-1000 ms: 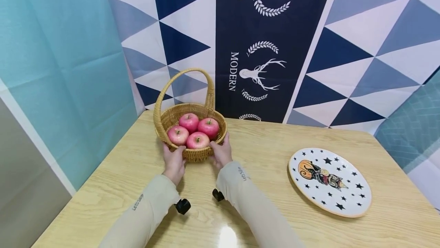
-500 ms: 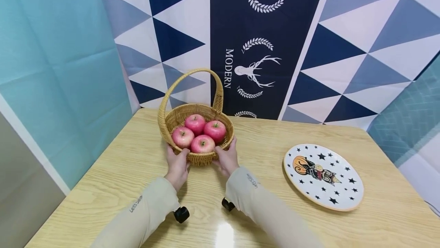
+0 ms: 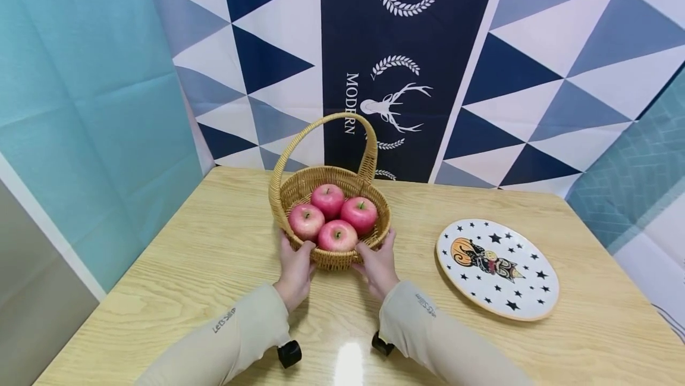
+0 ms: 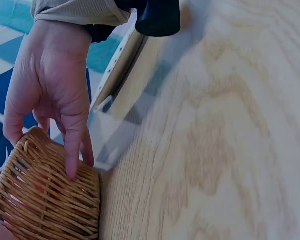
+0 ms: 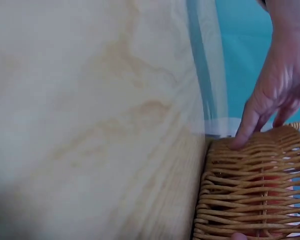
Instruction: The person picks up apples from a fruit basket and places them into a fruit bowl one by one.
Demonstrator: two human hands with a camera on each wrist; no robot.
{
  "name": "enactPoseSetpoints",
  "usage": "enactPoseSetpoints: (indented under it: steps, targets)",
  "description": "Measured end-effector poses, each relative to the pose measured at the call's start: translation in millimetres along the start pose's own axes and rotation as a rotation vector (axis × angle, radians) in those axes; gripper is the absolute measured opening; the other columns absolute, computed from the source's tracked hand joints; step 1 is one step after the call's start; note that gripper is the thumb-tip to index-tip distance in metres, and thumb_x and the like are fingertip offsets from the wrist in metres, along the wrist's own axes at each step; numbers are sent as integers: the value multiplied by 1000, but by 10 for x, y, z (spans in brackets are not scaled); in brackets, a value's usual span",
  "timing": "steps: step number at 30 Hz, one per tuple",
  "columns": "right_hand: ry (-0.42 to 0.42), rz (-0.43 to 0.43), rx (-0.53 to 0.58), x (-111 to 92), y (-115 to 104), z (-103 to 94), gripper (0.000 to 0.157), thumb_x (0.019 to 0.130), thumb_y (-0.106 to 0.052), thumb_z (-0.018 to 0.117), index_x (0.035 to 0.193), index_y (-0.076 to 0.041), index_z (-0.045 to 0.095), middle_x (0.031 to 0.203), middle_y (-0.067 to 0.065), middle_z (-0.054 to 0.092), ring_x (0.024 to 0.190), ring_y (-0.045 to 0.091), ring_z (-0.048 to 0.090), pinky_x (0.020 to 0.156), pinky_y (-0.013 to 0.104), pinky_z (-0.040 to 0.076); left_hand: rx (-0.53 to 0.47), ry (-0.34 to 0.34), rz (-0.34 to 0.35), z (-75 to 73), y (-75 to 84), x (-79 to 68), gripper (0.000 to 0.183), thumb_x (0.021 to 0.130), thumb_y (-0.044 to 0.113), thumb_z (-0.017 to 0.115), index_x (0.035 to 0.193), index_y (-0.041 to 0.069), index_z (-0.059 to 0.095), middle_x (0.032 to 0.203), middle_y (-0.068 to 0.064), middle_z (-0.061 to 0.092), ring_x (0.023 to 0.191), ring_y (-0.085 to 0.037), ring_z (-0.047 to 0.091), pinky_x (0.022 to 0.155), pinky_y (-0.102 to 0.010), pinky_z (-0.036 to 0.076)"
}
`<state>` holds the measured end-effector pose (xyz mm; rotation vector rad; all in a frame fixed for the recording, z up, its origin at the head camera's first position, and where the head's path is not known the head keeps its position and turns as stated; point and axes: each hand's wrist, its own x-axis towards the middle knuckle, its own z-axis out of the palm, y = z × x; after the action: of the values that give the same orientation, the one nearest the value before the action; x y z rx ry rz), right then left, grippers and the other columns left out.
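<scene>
A round wicker basket point(image 3: 334, 260) with a tall arched handle stands toward the back of the wooden table in the head view. Inside it sit several pink-red apples point(image 3: 328, 200), stems up. My left hand point(image 3: 296, 273) grips the near left side, thumb over the rim and fingers against the outer wall. On the near right side my right hand point(image 3: 379, 267) holds the rim the same way. From the left wrist, fingers of the left hand point(image 4: 60, 85) spread down the woven wall. The right wrist view has a fingertip of the right hand point(image 5: 280, 90) pressed low on the weave.
A white plate point(image 3: 497, 270) with black stars and a pumpkin-and-cat picture lies on the table point(image 3: 214, 243) at the right. Close behind the table hangs a patterned cloth point(image 3: 289, 59), with a blue-green curtain point(image 3: 96, 88) at the left. Black wrist cameras point(image 3: 289, 353) stick out below the sleeves.
Both hands have moved the basket with its apples to the right and nearer to me, keeping their grip. The plate has stayed on the table while the head view shifted slightly.
</scene>
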<state>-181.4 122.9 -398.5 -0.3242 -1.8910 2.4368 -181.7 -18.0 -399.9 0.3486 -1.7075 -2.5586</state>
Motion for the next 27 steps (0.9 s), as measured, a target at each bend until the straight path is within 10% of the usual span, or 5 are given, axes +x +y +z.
enactPoseSetpoints:
  steps: [8, 17, 21, 25, 27]
  targets:
    - [0, 15, 18, -217, -44, -287, 77, 89, 5, 47, 146, -19, 2, 148, 25, 22, 96, 21, 56, 66, 32, 53, 63, -57, -11, 125, -100, -222, 93, 82, -4, 45, 154, 22, -8, 157, -15, 7, 114, -30, 41, 70, -30, 39]
    - [11, -3, 23, -411, -89, -550, 82, 86, 10, 46, 146, -19, -2, 151, 26, 19, 115, 38, 50, 77, 38, 54, 84, -127, 7, 249, -178, -445, 96, 81, -4, 47, 153, 17, -12, 156, -15, 12, 105, -27, 44, 70, -29, 38]
    - [1, 0, 11, -487, -111, -667, 87, 87, 10, 45, 148, -21, -8, 155, 26, 11, 127, 46, 38, 83, 40, 52, 132, -147, 32, 286, -202, -503, 96, 80, -4, 49, 152, 9, -12, 157, -17, 5, 127, -30, 31, 90, -37, 39]
    - [-23, 20, -48, -531, -153, -765, 93, 89, 4, 50, 151, -22, -14, 154, 29, 11, 127, 44, 41, 90, 42, 48, 170, -166, 57, 247, -212, -477, 95, 78, -4, 51, 152, 4, -9, 158, -18, 2, 142, -28, 10, 113, -44, 13]
    - [-23, 35, -90, -541, -197, -807, 95, 89, 1, 52, 151, -19, -17, 153, 30, 13, 126, 43, 41, 95, 46, 44, 179, -174, 36, 181, -194, -433, 91, 78, -3, 50, 152, 2, -2, 157, -20, 11, 133, -31, 31, 108, -45, 25]
